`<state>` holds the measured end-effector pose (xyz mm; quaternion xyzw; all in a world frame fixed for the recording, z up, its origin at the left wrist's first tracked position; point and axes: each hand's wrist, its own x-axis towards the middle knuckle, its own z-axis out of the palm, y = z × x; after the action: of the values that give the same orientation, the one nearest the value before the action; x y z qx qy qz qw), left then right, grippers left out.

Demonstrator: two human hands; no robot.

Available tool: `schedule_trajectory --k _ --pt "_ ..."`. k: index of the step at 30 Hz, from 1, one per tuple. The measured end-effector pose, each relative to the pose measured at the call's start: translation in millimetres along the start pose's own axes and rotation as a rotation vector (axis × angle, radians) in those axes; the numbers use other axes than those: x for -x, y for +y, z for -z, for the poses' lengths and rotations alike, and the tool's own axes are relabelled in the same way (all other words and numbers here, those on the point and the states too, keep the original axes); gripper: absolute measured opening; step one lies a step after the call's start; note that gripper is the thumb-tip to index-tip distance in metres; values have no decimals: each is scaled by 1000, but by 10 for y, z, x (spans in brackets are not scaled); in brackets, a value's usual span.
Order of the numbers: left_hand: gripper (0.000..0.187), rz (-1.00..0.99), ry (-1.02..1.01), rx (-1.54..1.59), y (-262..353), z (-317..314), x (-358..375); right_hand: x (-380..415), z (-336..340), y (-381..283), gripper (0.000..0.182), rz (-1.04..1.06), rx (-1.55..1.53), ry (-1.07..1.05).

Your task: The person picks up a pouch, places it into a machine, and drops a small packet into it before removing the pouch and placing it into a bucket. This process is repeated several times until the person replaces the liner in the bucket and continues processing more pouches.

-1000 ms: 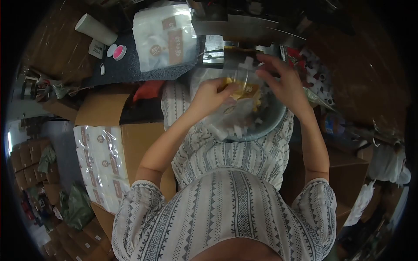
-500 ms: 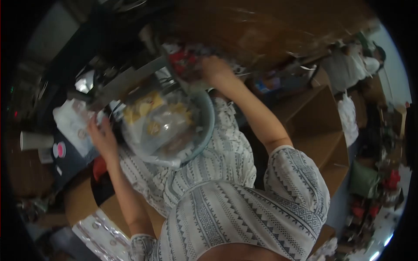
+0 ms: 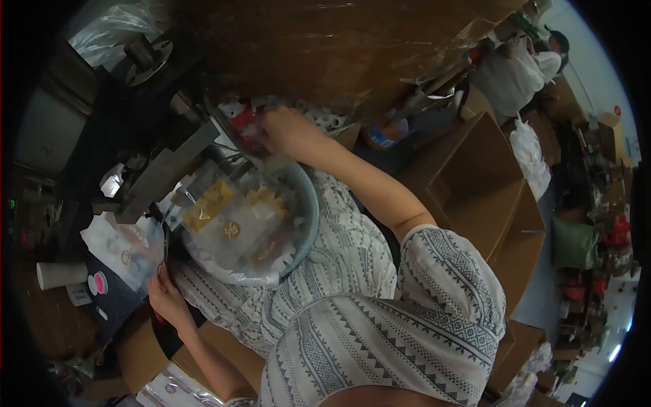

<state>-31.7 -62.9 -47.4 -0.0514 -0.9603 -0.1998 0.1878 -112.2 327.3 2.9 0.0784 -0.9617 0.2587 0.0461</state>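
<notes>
My right hand reaches over a container, at some small red packets; its fingertips are blurred and hidden among them. My left hand is beside the lower right edge of some white-and-clear printed plastic bags. Its thumb and fingers are drawn together, and what they hold, if anything, cannot be made out. Between my hands, a pale blue basin rests on my lap, lined with clear plastic. Clear bags with yellow print fill it.
A metal machine bar runs behind the basin. White tubular pieces lie beyond my right hand. Left are a white cup and a small pink-topped jar. Cardboard boxes stand at right; another person is farther back.
My left hand has gone from spread fingers over the bags to drawn-together fingers below their edge. My right hand stays at the red packets. The view has shifted.
</notes>
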Motion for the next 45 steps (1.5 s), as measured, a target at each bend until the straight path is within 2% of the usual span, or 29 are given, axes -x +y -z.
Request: schedule_trajectory --k 2,3,5,6,8,10,13,15,19,22,25,27,31,33,34,36,37,39,43,45 --pt "12 -10 55 66 297 80 57 61 -26 -116 25 220 -82 140" --pt "12 2 56 54 383 78 96 117 -10 -261 25 230 -93 131" --pt "8 -8 -44 74 517 73 142 238 17 -595 27 308 -308 -115" --pt "10 -91 27 78 573 26 148 269 -64 -651 27 343 -339 -143" --pt "14 -123 13 79 794 107 88 319 -267 -769 32 488 -174 -22" --pt "15 -113 37 106 895 139 79 310 -194 -924 34 490 -111 -162" --pt "11 -101 -2 141 920 69 101 329 -128 -1015 33 507 -225 -271" --pt "10 -77 -17 133 909 61 105 315 -111 -1027 31 414 -289 -328" --pt "6 -91 -44 199 942 26 117 292 -159 -925 30 445 -356 -335" --pt "5 -50 -25 141 962 13 105 293 -71 -915 28 376 -336 -300" --pt "6 -63 -18 149 986 13 97 309 -21 -928 24 318 -206 -265" --pt "6 -131 -106 240 991 -31 91 310 -75 -913 26 365 -255 -328" --pt "10 -101 -167 330 983 -162 93 254 -139 -845 28 349 -331 -472" --pt "15 9 -357 598 1009 -203 3 234 -212 -762 31 249 -498 -338" --pt "15 13 -350 598 989 -274 -44 213 -194 -738 31 256 -496 -342" --pt "22 425 -525 848 919 -456 -165 176 -136 -685 34 166 -457 -211" --pt "22 427 -520 848 912 -494 -258 173 -95 -661 34 171 -456 -213" --pt "27 655 -496 1277 921 -542 -439 178 -4 -603 33 195 -362 -188" --pt "31 742 -491 1314 980 -508 -598 176 99 -432 31 192 -290 -166" --pt "31 717 -502 1325 979 -542 -563 85 48 -167 30 143 185 96"
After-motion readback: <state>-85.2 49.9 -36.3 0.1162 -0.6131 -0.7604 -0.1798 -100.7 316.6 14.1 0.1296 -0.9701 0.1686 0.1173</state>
